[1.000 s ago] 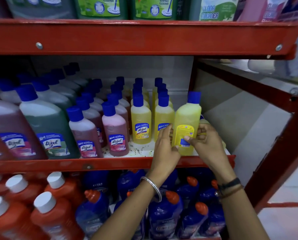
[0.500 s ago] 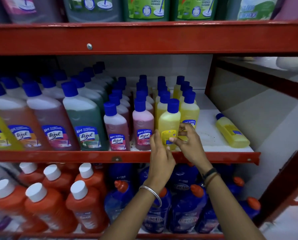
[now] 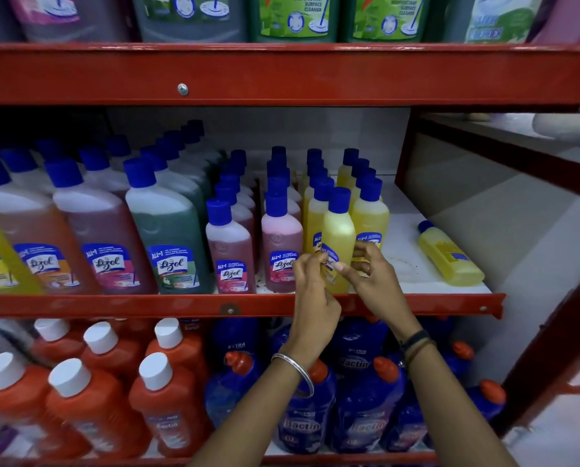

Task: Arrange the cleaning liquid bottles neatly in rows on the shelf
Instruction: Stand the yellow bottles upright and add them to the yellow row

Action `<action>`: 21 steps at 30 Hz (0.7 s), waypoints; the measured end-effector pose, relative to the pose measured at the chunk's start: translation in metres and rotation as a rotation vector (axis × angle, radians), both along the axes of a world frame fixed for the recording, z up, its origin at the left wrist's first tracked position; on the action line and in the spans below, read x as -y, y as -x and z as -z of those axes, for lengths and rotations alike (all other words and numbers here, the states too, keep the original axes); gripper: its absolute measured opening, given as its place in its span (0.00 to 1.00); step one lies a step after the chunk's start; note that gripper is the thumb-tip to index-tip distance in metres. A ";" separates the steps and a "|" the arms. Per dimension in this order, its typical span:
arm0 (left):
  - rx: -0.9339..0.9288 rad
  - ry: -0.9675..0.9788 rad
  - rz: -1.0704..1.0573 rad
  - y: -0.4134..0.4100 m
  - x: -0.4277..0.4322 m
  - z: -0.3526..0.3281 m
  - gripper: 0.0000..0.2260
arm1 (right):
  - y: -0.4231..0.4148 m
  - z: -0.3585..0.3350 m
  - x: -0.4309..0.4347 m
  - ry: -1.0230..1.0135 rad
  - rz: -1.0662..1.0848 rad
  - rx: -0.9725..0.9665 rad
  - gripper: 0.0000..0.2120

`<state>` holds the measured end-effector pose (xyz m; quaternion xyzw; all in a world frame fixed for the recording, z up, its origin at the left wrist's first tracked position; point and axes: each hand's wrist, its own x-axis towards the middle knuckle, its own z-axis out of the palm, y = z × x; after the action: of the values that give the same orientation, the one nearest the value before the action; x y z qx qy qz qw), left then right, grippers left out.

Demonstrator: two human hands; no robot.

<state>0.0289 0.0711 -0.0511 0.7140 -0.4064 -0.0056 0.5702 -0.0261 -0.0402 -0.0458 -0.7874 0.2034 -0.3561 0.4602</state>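
Red shelf [image 3: 282, 303] rows of pink bottles [image 3: 280, 244] crowd my yellow bottle [image 3: 338, 237]; another yellow one [image 3: 450, 256] lies toppled well right. My left hand [image 3: 310, 291] and right hand [image 3: 371, 278] both pinch it upright, label turned sideways.

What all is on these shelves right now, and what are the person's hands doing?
Small yellow bottle: one, blue cap, upright at the middle shelf's front, between both hands.
Fallen yellow bottle: one, lying on its side, right end of the middle shelf.
Small yellow bottles: two rows, blue caps, behind the held one.
Small pink bottles: two rows, left of the yellow.
Large bottles: several rows, green, pink, orange, far left.
Orange bottles: many, white caps, lower shelf left.
Blue bottles: many, orange caps, lower shelf right.
Shelf: red metal.
Left hand: gripping the small yellow bottle.
Right hand: gripping it too.
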 end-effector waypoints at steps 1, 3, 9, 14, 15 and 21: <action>-0.008 -0.007 0.007 0.001 0.001 -0.001 0.28 | 0.001 0.000 0.001 -0.021 -0.018 0.024 0.13; -0.038 -0.032 0.022 0.005 0.004 -0.003 0.31 | 0.001 0.000 0.003 -0.049 -0.076 0.037 0.11; -0.048 -0.059 0.007 0.010 0.011 0.006 0.35 | -0.002 0.001 0.011 -0.058 -0.110 0.043 0.10; -0.061 -0.025 -0.020 0.016 0.014 0.008 0.33 | -0.008 0.003 0.008 0.059 -0.023 0.049 0.12; -0.059 -0.022 -0.027 0.018 0.015 0.009 0.33 | -0.008 0.004 0.007 0.077 -0.009 0.041 0.14; 0.111 0.211 -0.137 0.042 0.021 0.007 0.31 | 0.012 -0.001 0.012 0.276 0.159 0.102 0.16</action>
<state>-0.0135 0.0505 -0.0577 0.6752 -0.3861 0.1156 0.6179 -0.0380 -0.0517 -0.0450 -0.8055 0.1904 -0.4555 0.3278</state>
